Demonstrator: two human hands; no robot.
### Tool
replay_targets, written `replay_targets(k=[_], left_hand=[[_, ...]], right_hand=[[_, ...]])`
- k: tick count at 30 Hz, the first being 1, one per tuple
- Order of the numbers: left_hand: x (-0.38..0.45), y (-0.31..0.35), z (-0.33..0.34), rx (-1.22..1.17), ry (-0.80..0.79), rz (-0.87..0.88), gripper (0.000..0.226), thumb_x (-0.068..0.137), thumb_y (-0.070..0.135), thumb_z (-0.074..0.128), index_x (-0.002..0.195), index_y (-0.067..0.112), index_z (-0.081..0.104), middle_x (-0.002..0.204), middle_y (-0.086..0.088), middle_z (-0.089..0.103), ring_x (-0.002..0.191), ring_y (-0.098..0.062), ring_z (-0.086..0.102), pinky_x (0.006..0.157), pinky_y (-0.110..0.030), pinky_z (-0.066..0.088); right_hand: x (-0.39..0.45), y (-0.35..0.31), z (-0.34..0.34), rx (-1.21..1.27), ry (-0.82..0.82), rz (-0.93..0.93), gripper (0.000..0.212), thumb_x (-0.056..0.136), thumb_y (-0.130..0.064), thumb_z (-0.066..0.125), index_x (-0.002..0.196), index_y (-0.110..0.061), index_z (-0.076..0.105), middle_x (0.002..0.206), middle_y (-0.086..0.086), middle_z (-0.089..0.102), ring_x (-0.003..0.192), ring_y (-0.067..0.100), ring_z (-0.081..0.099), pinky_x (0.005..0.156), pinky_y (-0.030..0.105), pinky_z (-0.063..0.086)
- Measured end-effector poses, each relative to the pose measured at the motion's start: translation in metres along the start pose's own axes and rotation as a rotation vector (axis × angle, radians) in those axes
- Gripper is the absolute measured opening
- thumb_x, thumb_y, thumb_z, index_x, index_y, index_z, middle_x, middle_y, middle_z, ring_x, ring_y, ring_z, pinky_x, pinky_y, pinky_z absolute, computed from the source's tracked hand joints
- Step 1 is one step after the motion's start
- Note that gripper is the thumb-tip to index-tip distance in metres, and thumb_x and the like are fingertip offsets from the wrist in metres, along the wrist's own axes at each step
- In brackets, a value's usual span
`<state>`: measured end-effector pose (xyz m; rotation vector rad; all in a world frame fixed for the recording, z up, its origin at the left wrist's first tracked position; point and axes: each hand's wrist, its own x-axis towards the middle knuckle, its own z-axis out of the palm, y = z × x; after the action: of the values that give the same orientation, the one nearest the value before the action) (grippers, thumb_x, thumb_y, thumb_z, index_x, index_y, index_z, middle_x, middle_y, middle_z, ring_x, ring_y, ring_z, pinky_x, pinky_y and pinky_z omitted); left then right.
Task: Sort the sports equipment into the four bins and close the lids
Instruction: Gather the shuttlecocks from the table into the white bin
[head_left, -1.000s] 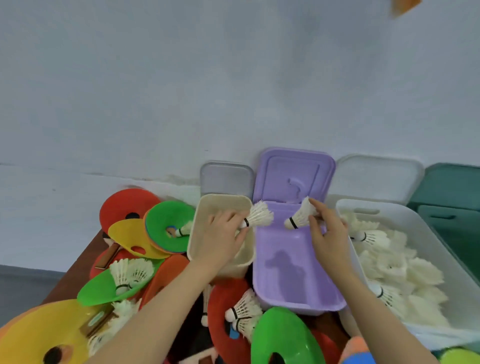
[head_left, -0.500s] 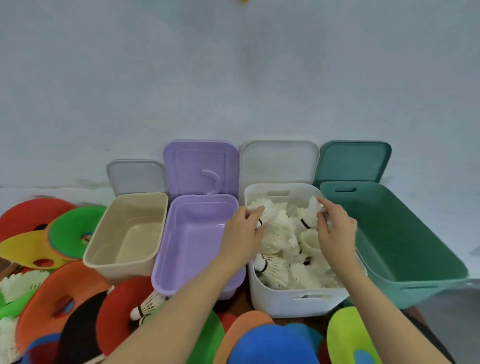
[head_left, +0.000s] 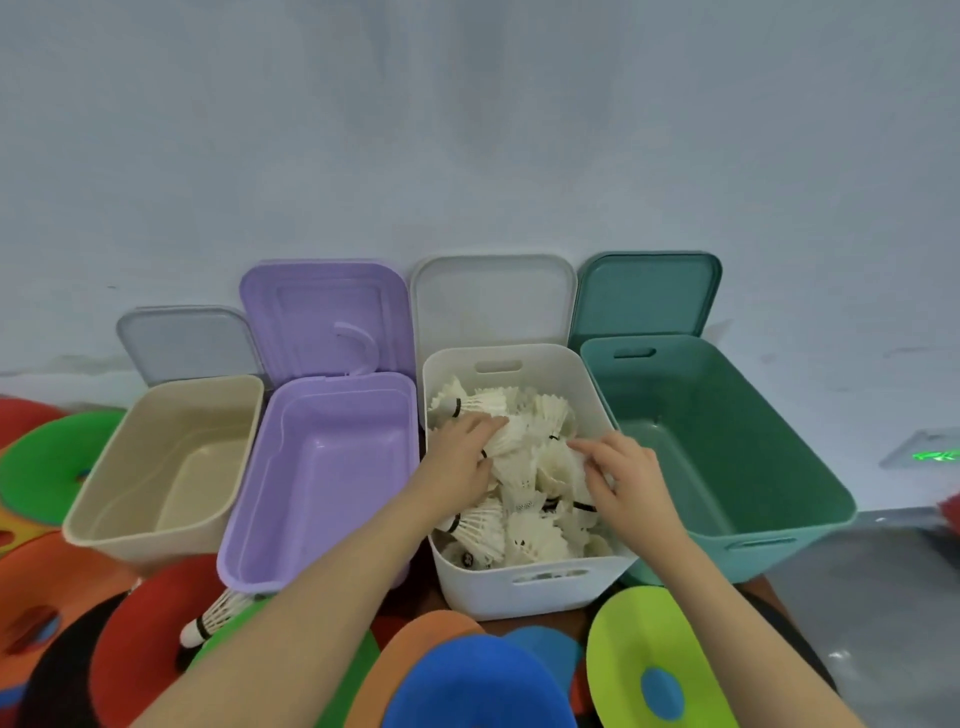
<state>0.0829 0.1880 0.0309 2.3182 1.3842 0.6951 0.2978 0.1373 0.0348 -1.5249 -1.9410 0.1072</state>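
Note:
Four open bins stand in a row against the wall: beige (head_left: 104, 499), purple (head_left: 332, 467), white (head_left: 519, 592) and green (head_left: 727, 457). The beige, purple and green bins hold nothing. The white bin holds a pile of white shuttlecocks (head_left: 524, 535). Both my hands are down inside it. My left hand (head_left: 460, 462) lies on the left of the pile with its fingers stretched over a shuttlecock. My right hand (head_left: 631, 473) rests on the right of the pile, fingers pointing left. One loose shuttlecock (head_left: 218, 613) lies in front of the purple bin.
The four lids lean back against the wall: grey (head_left: 187, 343), purple (head_left: 322, 317), white (head_left: 493, 301), green (head_left: 649, 296). Flat foam discs cover the near table: blue (head_left: 467, 686), lime (head_left: 649, 654), red (head_left: 150, 623), green (head_left: 47, 467), orange (head_left: 41, 587).
My view swung right from the beige and purple bins to all four. Both hands carried a shuttlecock each over to the white bin and lowered onto its pile.

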Motion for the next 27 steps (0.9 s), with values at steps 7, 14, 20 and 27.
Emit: replay_targets(k=[7, 14, 20, 27], left_hand=[[-0.037, 0.006, 0.002, -0.090, 0.125, 0.086, 0.054, 0.086, 0.004, 0.053, 0.138, 0.013, 0.043, 0.144, -0.011, 0.035, 0.126, -0.018, 0.037, 0.099, -0.009, 0.029], [-0.047, 0.010, -0.005, 0.358, -0.113, -0.099, 0.053, 0.099, 0.038, 0.031, 0.147, 0.020, 0.020, 0.155, 0.006, 0.017, 0.141, -0.014, 0.011, 0.108, -0.033, 0.008], [-0.057, 0.005, -0.016, 0.383, -0.024, -0.087, 0.055, 0.097, 0.040, 0.032, 0.147, 0.020, 0.022, 0.154, 0.002, 0.021, 0.139, -0.016, 0.019, 0.107, -0.033, 0.014], [-0.094, -0.026, -0.064, 0.409, -0.005, -0.167, 0.065, 0.086, 0.047, 0.018, 0.142, 0.019, 0.036, 0.149, -0.001, 0.033, 0.134, -0.021, 0.034, 0.104, -0.036, 0.021]], right_hand=[[-0.011, -0.008, -0.001, -0.130, -0.411, -0.004, 0.049, 0.100, -0.035, 0.037, 0.144, -0.014, 0.033, 0.152, -0.001, 0.028, 0.138, 0.016, 0.030, 0.111, 0.028, 0.022], [-0.021, -0.017, 0.005, -0.250, -0.601, 0.057, 0.056, 0.099, -0.049, 0.016, 0.150, -0.025, 0.011, 0.157, -0.007, 0.007, 0.143, 0.008, 0.006, 0.116, 0.028, 0.003], [-0.019, -0.039, 0.014, -0.307, -0.298, 0.065, 0.046, 0.099, -0.043, 0.031, 0.141, -0.024, 0.036, 0.149, -0.003, 0.033, 0.137, 0.019, 0.027, 0.108, 0.035, 0.010], [-0.002, -0.092, 0.048, -0.196, -0.068, -0.098, 0.037, 0.086, -0.032, 0.041, 0.110, -0.018, 0.065, 0.109, -0.001, 0.065, 0.101, 0.027, 0.058, 0.088, 0.035, 0.025]])
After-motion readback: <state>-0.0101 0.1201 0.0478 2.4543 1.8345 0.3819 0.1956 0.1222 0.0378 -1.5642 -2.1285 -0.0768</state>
